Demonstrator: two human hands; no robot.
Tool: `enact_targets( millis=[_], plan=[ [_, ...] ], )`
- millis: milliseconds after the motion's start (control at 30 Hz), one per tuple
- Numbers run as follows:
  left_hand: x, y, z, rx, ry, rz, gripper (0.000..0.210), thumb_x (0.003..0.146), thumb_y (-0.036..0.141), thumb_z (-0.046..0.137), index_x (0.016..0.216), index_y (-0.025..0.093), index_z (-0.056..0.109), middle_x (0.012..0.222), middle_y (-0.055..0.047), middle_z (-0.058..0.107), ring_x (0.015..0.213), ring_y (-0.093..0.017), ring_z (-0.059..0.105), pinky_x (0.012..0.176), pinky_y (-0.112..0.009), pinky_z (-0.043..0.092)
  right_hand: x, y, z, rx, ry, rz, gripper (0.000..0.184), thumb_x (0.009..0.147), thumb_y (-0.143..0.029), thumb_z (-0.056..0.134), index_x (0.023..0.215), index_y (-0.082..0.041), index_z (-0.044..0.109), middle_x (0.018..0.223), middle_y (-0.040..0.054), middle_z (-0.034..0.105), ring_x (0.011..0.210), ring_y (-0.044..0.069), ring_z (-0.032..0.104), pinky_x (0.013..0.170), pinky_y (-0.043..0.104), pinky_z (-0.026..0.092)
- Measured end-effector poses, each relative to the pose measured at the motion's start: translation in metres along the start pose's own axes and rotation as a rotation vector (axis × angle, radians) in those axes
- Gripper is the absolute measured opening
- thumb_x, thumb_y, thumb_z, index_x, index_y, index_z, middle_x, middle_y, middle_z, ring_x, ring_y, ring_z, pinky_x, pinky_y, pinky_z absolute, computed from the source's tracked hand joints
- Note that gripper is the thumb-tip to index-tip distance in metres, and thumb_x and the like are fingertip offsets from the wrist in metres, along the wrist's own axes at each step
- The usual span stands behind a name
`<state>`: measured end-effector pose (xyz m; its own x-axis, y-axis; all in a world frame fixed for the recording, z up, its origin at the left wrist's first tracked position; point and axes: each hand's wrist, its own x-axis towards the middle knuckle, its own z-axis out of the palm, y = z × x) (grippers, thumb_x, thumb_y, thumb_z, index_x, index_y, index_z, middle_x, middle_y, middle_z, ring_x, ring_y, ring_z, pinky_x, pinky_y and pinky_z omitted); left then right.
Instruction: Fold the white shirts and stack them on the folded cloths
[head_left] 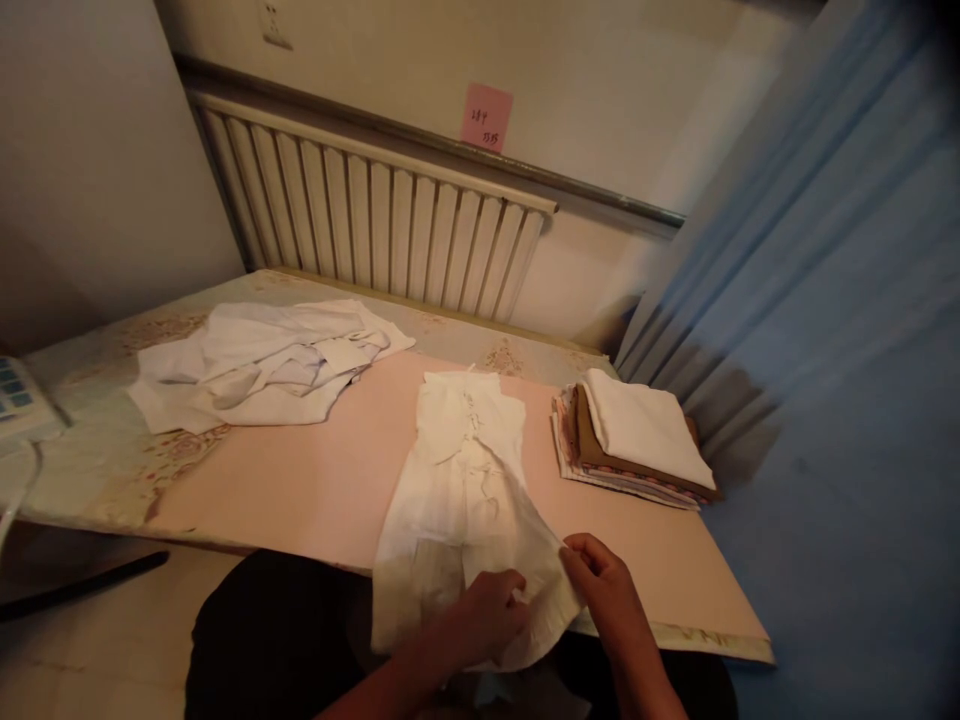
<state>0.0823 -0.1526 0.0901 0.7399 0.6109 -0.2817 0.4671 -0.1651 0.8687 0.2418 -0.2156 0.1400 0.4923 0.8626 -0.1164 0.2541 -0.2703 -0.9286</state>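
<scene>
A white dress-shaped garment (457,500) lies lengthwise in front of me, its narrow top away from me and its wider lower part over the table's near edge. Loose threads run down its middle. My right hand (606,585) is closed in a pinch on the garment's right edge, lifting it a little off the table. My left hand (491,612) rests low on the same cloth, fingers curled, with a bit of white fabric showing between thumb and forefinger. The cloth's lower hem hangs by my lap.
A loose heap of white cloth (262,365) lies at the back left. Folded white, brown and patterned fabrics (645,435) are stacked on the right. The table has a pink sheet (300,490) on it. Behind stands a radiator (375,215); a blue curtain (840,400) hangs at right.
</scene>
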Motion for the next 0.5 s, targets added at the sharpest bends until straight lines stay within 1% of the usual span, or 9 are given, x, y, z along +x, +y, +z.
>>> enact_targets(
  millis=[33,67,133,200,233,300,367,433,500],
  plan=[
    [0.001,0.000,-0.001,-0.005,0.024,0.009,0.034,0.080,0.024,0.040,0.102,0.020,0.066,0.085,-0.004,0.070,0.067,-0.018,0.064,0.062,-0.027,0.045,0.000,0.001,0.001,-0.004,-0.008,-0.005,0.028,0.072,-0.046,0.059,0.068,-0.019,0.057,0.058,-0.0050,0.037,0.055,0.012,0.036,0.051,0.023,0.029],
    [0.001,-0.001,-0.003,0.000,0.080,0.013,0.033,0.081,0.024,0.040,0.102,0.020,0.066,0.088,-0.004,0.070,0.073,-0.018,0.064,0.067,-0.027,0.046,0.000,0.002,0.002,-0.010,-0.011,-0.007,0.028,0.072,-0.046,0.058,0.067,-0.019,0.056,0.058,-0.0050,0.037,0.055,0.012,0.035,0.051,0.023,0.028],
    [0.003,-0.005,-0.006,0.032,0.246,0.007,0.032,0.082,0.022,0.041,0.103,0.020,0.064,0.097,-0.005,0.069,0.088,-0.018,0.063,0.079,-0.027,0.044,-0.001,0.004,0.002,-0.028,-0.016,-0.014,0.028,0.073,-0.046,0.058,0.067,-0.019,0.055,0.058,-0.0051,0.035,0.056,0.012,0.034,0.052,0.023,0.027],
    [0.002,-0.016,-0.010,0.081,0.373,-0.043,0.030,0.081,0.019,0.041,0.102,0.018,0.062,0.103,-0.006,0.067,0.096,-0.017,0.060,0.086,-0.027,0.040,-0.002,0.008,0.002,-0.042,-0.026,-0.017,0.028,0.075,-0.045,0.057,0.067,-0.019,0.055,0.059,-0.0051,0.034,0.057,0.012,0.033,0.052,0.023,0.026],
    [0.001,-0.023,-0.011,0.111,0.401,-0.078,0.029,0.081,0.018,0.040,0.101,0.018,0.061,0.104,-0.007,0.065,0.097,-0.017,0.059,0.086,-0.026,0.040,-0.003,0.010,0.002,-0.046,-0.033,-0.016,0.028,0.075,-0.045,0.056,0.067,-0.019,0.054,0.059,-0.0051,0.034,0.057,0.012,0.033,0.052,0.023,0.026],
    [-0.003,-0.041,-0.011,0.174,0.392,-0.152,0.024,0.081,0.018,0.041,0.097,0.017,0.059,0.101,-0.006,0.064,0.094,-0.016,0.058,0.083,-0.026,0.040,-0.004,0.014,0.001,-0.053,-0.043,-0.010,0.028,0.076,-0.045,0.056,0.067,-0.019,0.054,0.060,-0.0050,0.034,0.057,0.012,0.033,0.053,0.024,0.026],
    [-0.009,-0.057,-0.009,0.191,0.353,-0.226,0.018,0.079,0.018,0.043,0.090,0.018,0.058,0.090,-0.004,0.064,0.086,-0.016,0.058,0.077,-0.026,0.040,-0.005,0.018,0.002,-0.064,-0.046,-0.003,0.028,0.076,-0.045,0.055,0.068,-0.019,0.053,0.060,-0.0051,0.034,0.058,0.012,0.033,0.053,0.024,0.027],
    [-0.013,-0.069,-0.005,0.109,0.320,-0.247,0.014,0.076,0.015,0.046,0.084,0.018,0.057,0.083,-0.002,0.063,0.080,-0.015,0.058,0.074,-0.025,0.041,-0.005,0.021,0.003,-0.072,-0.051,0.000,0.028,0.076,-0.045,0.055,0.067,-0.019,0.053,0.060,-0.0052,0.034,0.058,0.012,0.033,0.053,0.024,0.026],
    [-0.015,-0.074,0.002,-0.056,0.286,-0.208,0.016,0.071,0.014,0.049,0.085,0.017,0.058,0.083,-0.002,0.064,0.081,-0.016,0.059,0.074,-0.025,0.042,-0.006,0.021,0.005,-0.076,-0.057,-0.003,0.027,0.076,-0.044,0.055,0.067,-0.019,0.052,0.060,-0.0053,0.033,0.058,0.012,0.032,0.053,0.024,0.026]
  ],
)
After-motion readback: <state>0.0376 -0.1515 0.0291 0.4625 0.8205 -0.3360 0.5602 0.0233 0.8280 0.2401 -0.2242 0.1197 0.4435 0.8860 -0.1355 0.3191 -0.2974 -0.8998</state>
